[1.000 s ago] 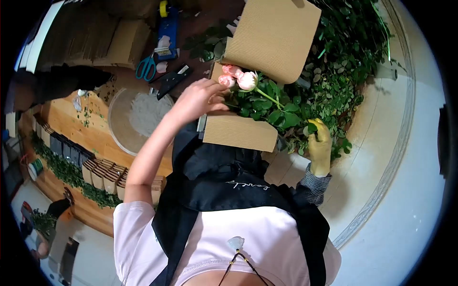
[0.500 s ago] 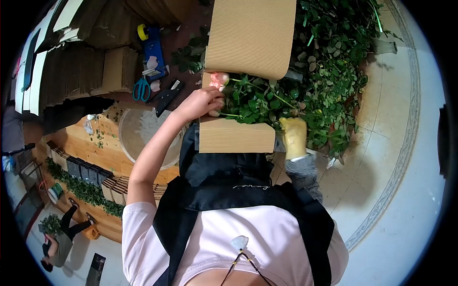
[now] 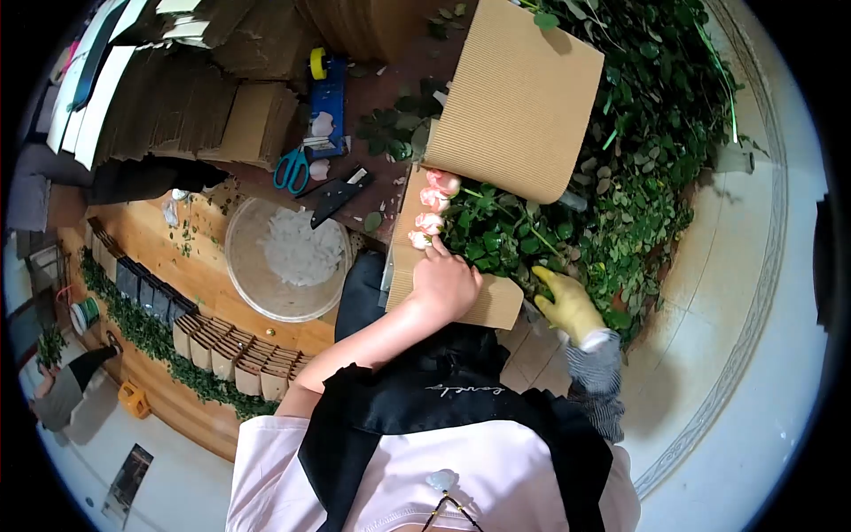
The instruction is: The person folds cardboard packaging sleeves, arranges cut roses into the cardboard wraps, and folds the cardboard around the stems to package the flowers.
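Note:
Several pink roses (image 3: pixel 433 202) lie in a column on a sheet of corrugated cardboard (image 3: pixel 496 306), their leafy stems (image 3: pixel 501 230) running to the right. A wide flap of the cardboard (image 3: pixel 519 97) covers the upper stems. My bare left hand (image 3: pixel 443 282) rests over the near part of the cardboard, fingers stretched toward the lowest rose and touching it or just beside it. Beside the stem ends is my right hand (image 3: pixel 569 306) in a yellow glove, its thumb and fingers apart, with nothing visible between them.
A large heap of leafy stems (image 3: pixel 638 177) spreads along the right side. On the table to the left lie teal scissors (image 3: pixel 291 170), a black tool (image 3: pixel 339 197) and a blue tape dispenser (image 3: pixel 328 102). Below stands a tub (image 3: pixel 288 257); another person (image 3: pixel 71 386) is far left.
My left hand has moved down from the rose heads toward the near cardboard, exposing more roses. My gloved right hand has drawn slightly down and right, and its fingers have spread. The view has shifted.

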Tool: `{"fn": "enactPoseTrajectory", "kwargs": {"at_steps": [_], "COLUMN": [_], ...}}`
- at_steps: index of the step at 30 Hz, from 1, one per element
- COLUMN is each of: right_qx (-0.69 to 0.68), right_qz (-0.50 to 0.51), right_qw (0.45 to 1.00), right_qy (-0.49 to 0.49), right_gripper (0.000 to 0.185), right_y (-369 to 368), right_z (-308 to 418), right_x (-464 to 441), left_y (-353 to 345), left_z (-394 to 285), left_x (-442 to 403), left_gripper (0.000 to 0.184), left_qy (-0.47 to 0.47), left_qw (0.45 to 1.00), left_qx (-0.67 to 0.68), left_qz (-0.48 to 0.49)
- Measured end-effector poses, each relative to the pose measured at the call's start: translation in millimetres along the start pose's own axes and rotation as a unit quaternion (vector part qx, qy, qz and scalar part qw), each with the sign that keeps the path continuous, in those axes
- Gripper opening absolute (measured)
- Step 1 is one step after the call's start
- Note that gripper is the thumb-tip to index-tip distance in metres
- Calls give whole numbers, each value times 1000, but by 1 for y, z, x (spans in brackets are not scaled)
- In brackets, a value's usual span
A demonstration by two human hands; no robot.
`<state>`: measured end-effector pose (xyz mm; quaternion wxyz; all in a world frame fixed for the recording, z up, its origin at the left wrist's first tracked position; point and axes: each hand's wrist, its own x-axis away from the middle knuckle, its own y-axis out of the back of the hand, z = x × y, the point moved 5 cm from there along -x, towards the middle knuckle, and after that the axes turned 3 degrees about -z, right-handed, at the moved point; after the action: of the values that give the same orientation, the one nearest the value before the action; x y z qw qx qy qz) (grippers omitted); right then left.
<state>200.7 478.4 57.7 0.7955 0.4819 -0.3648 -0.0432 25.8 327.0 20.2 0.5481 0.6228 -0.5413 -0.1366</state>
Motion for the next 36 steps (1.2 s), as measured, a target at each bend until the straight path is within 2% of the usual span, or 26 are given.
{"fn": "enactPoseTrajectory", "kwargs": {"at_steps": [2, 3, 4, 6, 7, 9, 10, 15, 18, 20, 23, 25, 26, 27, 28, 29, 31, 32, 33, 34, 35, 36], "right_qx": [-37, -61, -128, -232, -140, -12, 64, 57, 47, 89, 91, 100, 112, 15, 14, 29, 55, 78, 99, 120, 142, 140], "right_qz": [-52, -133, -163, -102, -121, -54, 9, -43, -40, -29, -59, -49, -37, -90, -92, -132, -175, -126, -116, -106, -43, -42], "right_qw": [997, 976, 960, 956, 962, 984, 990, 979, 975, 966, 954, 960, 965, 963, 964, 971, 977, 983, 981, 976, 978, 979], "right_qy": [51, 162, 186, 146, 200, 168, 122, 190, 213, 242, 280, 257, 235, 253, 250, 196, 108, 104, 124, 147, 146, 144], "right_gripper": [51, 49, 47, 31, 27, 26, 25, 26, 23, 19, 15, 16, 18, 21, 21, 22, 23, 23, 23, 23, 19, 19], "right_y": [43, 73, 94, 85, 61, 10, -2, -17, -22, -27, -34, -34, -37, -36, -30, -15, 0, -11, -18, -22, -26, -34], "right_z": [29, 61, 94, 132, 136, 139, 145, 142, 136, 132, 129, 128, 126, 117, 119, 120, 122, 119, 120, 123, 129, 125], "right_x": [-11, -20, -33, -72, -94, -134, -142, -145, -143, -142, -141, -141, -140, -137, -135, -132, -130, -140, -146, -152, -155, -156], "left_y": [4, 4, 3, 3, 4, 3, 5, 11, 6, 8, 14, 20, 15, 9, 5, 7, 6, 15, 20, 22, 30, 36], "left_z": [0, -1, -2, -3, -2, -1, -1, -2, -2, 0, 5, 9, 9, 9, 11, 13, 15, 15, 13, 15, 15, 15], "left_x": [-3, -3, -2, -2, -2, -3, -2, -2, -3, -2, -6, -8, -7, -9, -14, -15, -14, -14, -15, -16, -18, -18], "left_gripper": [56, 56, 56, 56, 56, 56, 55, 52, 49, 47, 41, 35, 35, 35, 35, 36, 37, 38, 40, 40, 41, 42], "left_qy": [-4, 1, 6, 7, 6, 7, 6, 39, 30, 17, 23, 52, 49, 56, 64, 52, 33, 12, 34, 32, 18, 4], "left_qw": [999, 999, 999, 999, 998, 998, 999, 998, 999, 999, 994, 989, 990, 994, 995, 997, 997, 996, 998, 998, 997, 992], "left_qx": [-8, -8, -7, 3, 12, 18, 16, 36, 37, 40, 105, -12, -13, 6, 26, 48, 56, 61, 61, 58, 26, -6], "left_qz": [32, 39, 49, 52, 55, 58, 51, 41, 24, 18, 13, -137, -131, -98, -70, -33, -45, -62, -5, -3, -68, -130]}}
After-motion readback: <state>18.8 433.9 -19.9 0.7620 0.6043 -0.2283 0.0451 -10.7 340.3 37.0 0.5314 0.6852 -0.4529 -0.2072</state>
